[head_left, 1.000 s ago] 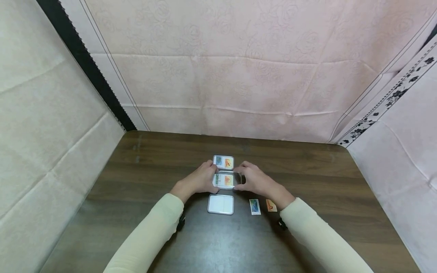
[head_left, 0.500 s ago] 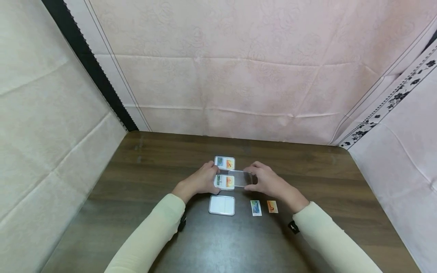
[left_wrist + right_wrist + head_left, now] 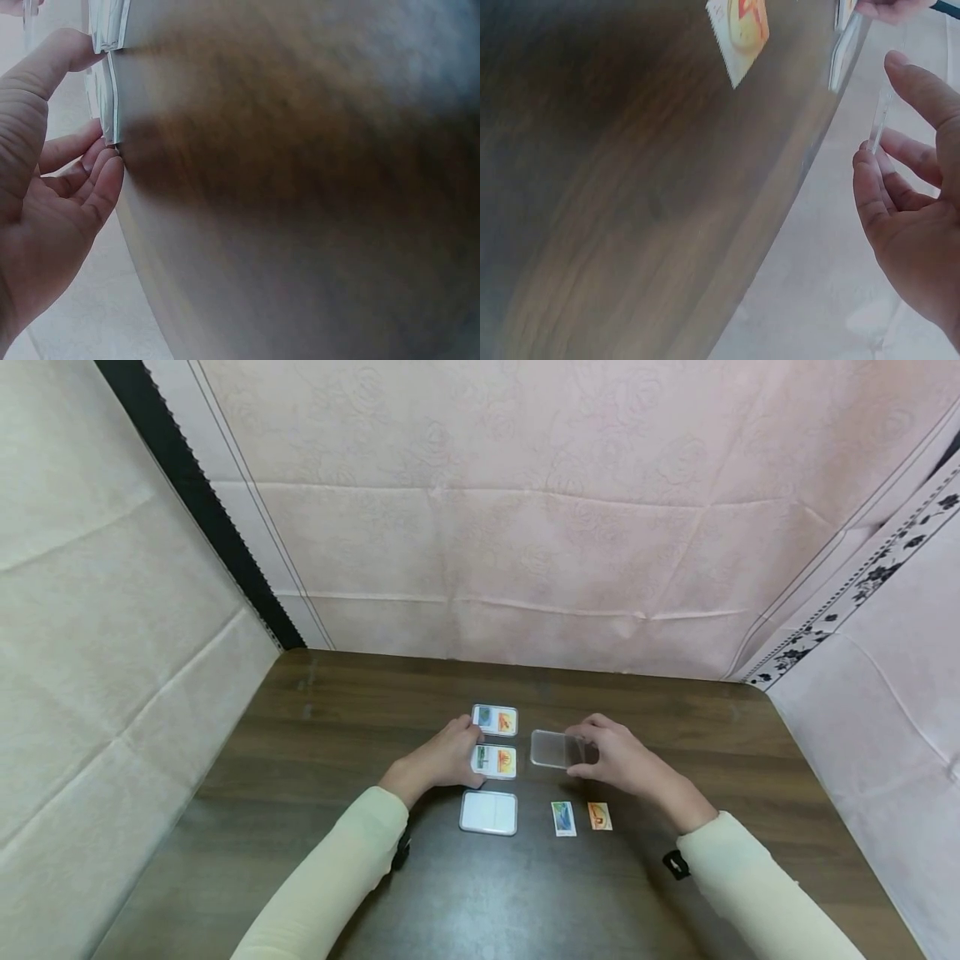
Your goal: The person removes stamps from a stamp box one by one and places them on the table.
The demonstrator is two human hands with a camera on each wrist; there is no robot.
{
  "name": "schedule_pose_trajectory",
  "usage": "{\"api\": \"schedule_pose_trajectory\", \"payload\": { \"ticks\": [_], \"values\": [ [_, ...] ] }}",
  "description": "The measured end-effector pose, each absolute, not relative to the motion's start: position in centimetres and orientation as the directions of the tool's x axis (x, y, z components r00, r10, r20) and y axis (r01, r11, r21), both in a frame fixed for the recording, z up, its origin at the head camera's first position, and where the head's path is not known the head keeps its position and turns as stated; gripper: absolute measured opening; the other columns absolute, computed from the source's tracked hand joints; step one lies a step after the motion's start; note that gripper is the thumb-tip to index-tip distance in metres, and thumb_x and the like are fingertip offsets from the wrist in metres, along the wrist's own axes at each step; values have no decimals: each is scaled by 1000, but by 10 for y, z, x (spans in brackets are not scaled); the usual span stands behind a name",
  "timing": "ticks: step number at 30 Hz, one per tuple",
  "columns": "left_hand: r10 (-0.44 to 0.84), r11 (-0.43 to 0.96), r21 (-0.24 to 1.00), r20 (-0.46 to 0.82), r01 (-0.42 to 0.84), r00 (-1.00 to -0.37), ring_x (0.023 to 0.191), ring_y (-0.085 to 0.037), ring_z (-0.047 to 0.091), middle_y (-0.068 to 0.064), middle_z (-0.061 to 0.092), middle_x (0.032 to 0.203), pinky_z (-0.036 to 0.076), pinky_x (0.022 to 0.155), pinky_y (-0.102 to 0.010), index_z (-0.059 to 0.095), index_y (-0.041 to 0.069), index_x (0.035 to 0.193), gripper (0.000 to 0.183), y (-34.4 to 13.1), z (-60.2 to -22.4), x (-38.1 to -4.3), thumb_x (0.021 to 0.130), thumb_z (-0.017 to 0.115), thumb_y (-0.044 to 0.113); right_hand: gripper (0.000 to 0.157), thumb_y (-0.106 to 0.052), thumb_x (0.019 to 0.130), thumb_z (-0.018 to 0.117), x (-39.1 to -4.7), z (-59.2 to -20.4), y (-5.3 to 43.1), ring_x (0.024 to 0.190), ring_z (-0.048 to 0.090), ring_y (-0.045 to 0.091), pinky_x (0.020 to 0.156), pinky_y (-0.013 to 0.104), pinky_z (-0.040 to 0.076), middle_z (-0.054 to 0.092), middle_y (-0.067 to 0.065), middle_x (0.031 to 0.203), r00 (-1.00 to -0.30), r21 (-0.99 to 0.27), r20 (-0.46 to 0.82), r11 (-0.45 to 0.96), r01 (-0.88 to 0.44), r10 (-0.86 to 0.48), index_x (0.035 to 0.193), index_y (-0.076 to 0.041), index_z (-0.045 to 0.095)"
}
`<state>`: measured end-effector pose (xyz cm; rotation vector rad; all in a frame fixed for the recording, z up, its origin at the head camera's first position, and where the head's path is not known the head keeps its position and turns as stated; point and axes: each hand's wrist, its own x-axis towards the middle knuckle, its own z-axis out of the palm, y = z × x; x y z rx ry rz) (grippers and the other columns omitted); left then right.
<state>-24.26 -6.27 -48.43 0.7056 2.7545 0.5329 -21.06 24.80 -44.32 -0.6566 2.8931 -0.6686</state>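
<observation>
My left hand (image 3: 441, 756) grips the left end of a small flat case (image 3: 495, 762) that bears a green stamp and an orange stamp. In the left wrist view, the thumb and fingers of that hand (image 3: 56, 180) meet the two ends of the case (image 3: 109, 101). My right hand (image 3: 618, 758) pinches a clear plastic lid (image 3: 551, 750) by its edges, to the right of the case. Seen from the right wrist, the thin lid (image 3: 881, 116) stands between thumb and fingertips, above the table.
Behind the gripped case lies another case (image 3: 495, 720) with a blue and an orange stamp. In front is a white case (image 3: 488, 812). A loose blue stamp (image 3: 564, 819) and an orange stamp (image 3: 599, 816) lie to its right on the wooden table (image 3: 337, 877).
My right hand has drawn the clear lid off the middle case and out to the right, fully apart from it. My left hand has stayed at the case.
</observation>
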Motion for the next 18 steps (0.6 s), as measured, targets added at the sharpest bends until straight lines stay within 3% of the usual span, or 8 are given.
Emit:
{"api": "schedule_pose_trajectory", "payload": {
  "ticks": [7,18],
  "values": [
    [499,820,405,-156,405,-853,111,-20,50,-9,52,127,51,99,-36,61,6,130,66,-63,-483,-242,79,88,38,59,-27,84,87,-208,-443,267,112,64,30,92,50,55,60,13,130,-902,-414,35,815,-406,-431,134,-6,65],
    [501,821,398,-156,410,-851,110,-20,50,-8,53,125,51,97,-34,61,5,129,66,-63,-481,-241,79,88,38,56,-24,82,89,-202,-449,305,106,65,28,87,51,56,64,10,124,-905,-400,86,817,-414,-417,131,-8,66]
  ]
}}
